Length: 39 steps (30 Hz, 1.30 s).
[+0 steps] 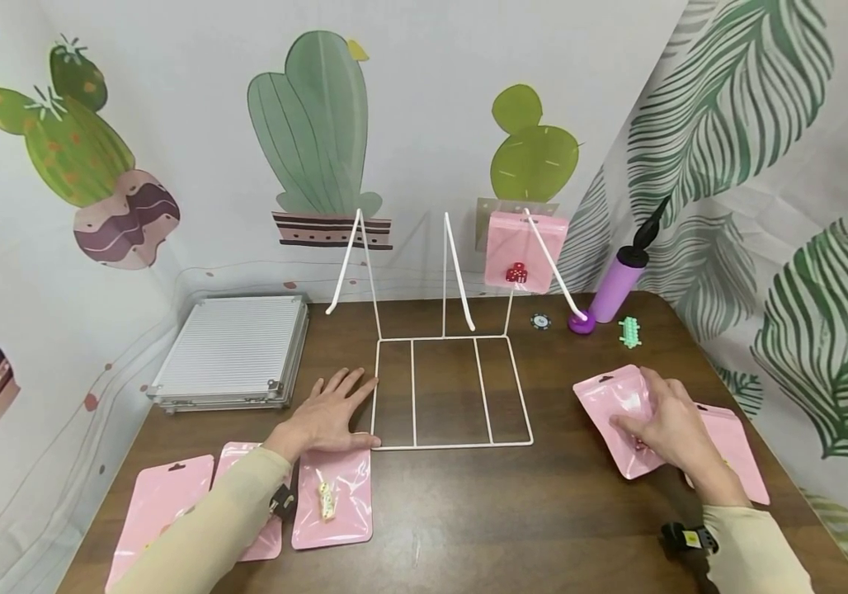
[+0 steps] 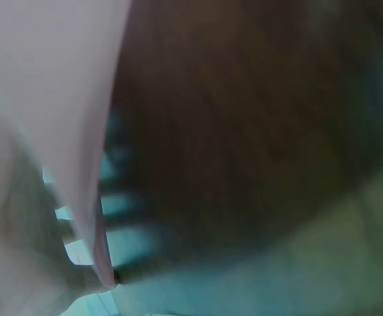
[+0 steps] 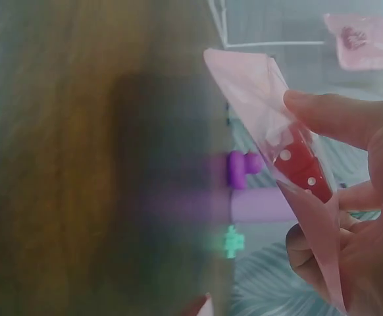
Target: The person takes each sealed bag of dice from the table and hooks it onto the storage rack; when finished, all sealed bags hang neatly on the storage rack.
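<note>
My right hand (image 1: 671, 429) pinches a pink zip pouch (image 1: 620, 403) between thumb and fingers, tilted up off the table at the right. Through its clear front, red dice (image 3: 300, 164) with white dots show in the right wrist view. My left hand (image 1: 329, 419) rests with fingers spread by the left side of a white wire display rack (image 1: 413, 396), its thumb at the base's front corner. Just below that hand lies a pink pouch (image 1: 346, 511) with pale dice. Another pouch with red dice (image 1: 498, 239) hangs on the rack's right prong.
More pink pouches (image 1: 164, 495) lie at the left under my forearm, and another (image 1: 739, 462) beside my right hand. A silver case (image 1: 231, 346) stands at back left. A purple pump (image 1: 617, 285), a poker chip (image 1: 540, 321) and a green toy (image 1: 629, 332) sit at back right.
</note>
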### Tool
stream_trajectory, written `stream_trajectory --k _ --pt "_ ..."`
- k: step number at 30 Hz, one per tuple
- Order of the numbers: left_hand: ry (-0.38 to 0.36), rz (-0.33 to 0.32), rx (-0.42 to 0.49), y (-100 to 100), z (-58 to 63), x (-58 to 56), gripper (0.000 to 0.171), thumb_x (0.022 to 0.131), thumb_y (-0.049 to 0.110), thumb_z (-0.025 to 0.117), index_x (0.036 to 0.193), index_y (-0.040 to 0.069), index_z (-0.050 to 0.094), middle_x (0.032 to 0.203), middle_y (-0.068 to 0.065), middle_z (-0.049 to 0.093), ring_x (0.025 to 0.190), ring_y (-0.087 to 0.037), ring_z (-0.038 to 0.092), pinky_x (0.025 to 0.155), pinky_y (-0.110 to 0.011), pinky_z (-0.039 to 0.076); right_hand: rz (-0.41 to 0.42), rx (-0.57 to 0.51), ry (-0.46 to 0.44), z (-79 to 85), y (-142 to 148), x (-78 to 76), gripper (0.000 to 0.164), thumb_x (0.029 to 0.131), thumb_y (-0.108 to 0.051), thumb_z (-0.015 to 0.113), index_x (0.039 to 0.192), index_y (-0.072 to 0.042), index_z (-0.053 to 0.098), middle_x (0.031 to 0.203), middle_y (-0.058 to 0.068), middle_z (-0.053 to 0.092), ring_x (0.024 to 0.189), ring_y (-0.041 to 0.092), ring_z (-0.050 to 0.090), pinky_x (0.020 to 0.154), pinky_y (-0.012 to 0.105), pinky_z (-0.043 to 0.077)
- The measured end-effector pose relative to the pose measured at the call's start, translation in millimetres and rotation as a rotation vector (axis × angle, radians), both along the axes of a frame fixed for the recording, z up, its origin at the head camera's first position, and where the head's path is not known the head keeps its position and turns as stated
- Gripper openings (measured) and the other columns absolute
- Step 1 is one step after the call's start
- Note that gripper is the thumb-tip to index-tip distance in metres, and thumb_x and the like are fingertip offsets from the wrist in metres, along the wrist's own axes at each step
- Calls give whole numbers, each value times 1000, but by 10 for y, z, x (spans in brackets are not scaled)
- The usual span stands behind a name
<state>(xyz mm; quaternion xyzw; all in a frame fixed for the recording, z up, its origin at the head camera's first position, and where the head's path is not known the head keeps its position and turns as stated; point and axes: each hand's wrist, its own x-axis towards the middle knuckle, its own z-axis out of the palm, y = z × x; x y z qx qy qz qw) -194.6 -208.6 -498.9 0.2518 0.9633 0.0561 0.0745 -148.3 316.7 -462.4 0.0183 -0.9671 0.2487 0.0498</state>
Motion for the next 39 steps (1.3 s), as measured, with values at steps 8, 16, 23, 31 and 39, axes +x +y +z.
stream_trajectory --k 8,16,23,31,39 --pt "-6 2 0 2 16 11 104 74 80 57 155 23 27 160 -14 24 146 -41 21 112 -67 23 20 -19 162 240 -144 57 96 68 -29 89 144 1 37 111 30 48 90 43 51 74 55 43" --pt "-4 3 1 3 25 17 104 74 78 58 155 22 27 160 -14 24 146 -41 22 112 -67 23 76 -60 325 519 -328 140 99 61 -20 92 144 -5 42 106 22 51 86 33 50 67 38 35" --pt "-12 3 8 2 5 8 104 74 80 57 155 23 27 160 -14 23 146 -41 21 112 -67 22 168 -73 484 709 -503 226 106 50 -11 95 144 -8 46 107 15 55 92 16 47 71 27 34" --pt "2 -4 23 -14 -2 3 103 74 79 57 155 21 28 160 -15 24 145 -43 22 111 -68 23 318 -155 623 897 -672 316 101 57 -39 94 140 -3 50 108 13 57 94 7 46 74 13 33" --pt "8 -12 22 -11 -5 14 103 74 79 57 155 21 28 159 -16 24 145 -43 23 110 -69 24 446 -280 848 1167 -965 374 90 78 -59 72 126 16 53 97 26 56 93 11 46 77 8 34"
